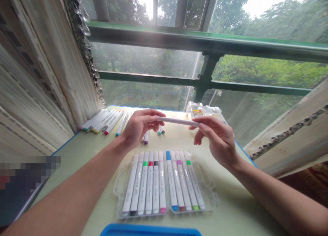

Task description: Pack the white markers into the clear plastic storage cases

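Held level above the table is a white marker pen (176, 120), gripped at both ends. My left hand (140, 126) pinches its left end between thumb and fingers. The right end is between the thumb and fingers of my right hand (215, 135). Below the hands lies an open clear plastic case (166, 213) with two halves. White markers with coloured ends stand side by side in each half, several in the left half (149, 181) and several in the right half (181, 181).
More loose markers (107, 121) lie at the table's back left, and a few (146, 137) behind my left hand. A clear plastic case with a yellow label (197, 111) stands at the back right. A blue-edged object (151, 229) is at the near edge. Curtains (58, 58) flank the window.
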A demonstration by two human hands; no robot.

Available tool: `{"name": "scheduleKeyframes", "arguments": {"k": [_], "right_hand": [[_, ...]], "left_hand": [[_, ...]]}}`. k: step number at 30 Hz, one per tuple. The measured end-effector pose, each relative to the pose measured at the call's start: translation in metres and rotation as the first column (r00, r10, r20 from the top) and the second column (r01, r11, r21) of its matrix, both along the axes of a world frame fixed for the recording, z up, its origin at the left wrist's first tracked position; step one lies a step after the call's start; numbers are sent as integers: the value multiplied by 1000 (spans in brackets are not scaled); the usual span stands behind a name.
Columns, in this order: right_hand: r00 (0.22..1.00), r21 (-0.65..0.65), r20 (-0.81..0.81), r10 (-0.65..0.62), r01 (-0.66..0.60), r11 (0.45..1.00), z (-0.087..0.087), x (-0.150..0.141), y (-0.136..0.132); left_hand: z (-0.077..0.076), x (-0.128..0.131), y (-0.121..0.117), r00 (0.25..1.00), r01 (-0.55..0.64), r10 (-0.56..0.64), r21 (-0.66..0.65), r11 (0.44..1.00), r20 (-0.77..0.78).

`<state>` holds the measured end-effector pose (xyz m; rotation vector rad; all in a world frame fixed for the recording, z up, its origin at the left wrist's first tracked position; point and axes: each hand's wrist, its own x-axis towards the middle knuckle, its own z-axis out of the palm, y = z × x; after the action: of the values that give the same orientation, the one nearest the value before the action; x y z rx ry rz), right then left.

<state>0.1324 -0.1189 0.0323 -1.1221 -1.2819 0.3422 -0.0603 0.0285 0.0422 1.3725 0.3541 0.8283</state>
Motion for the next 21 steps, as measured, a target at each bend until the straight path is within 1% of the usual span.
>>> {"name": "scheduleKeyframes", "arguments": {"k": [21], "right_hand": [[1000, 1, -5, 9, -9, 1000, 0, -1, 0]], "left_hand": [[-2, 0, 1, 1000, -3, 4, 30, 1000, -14]]}}
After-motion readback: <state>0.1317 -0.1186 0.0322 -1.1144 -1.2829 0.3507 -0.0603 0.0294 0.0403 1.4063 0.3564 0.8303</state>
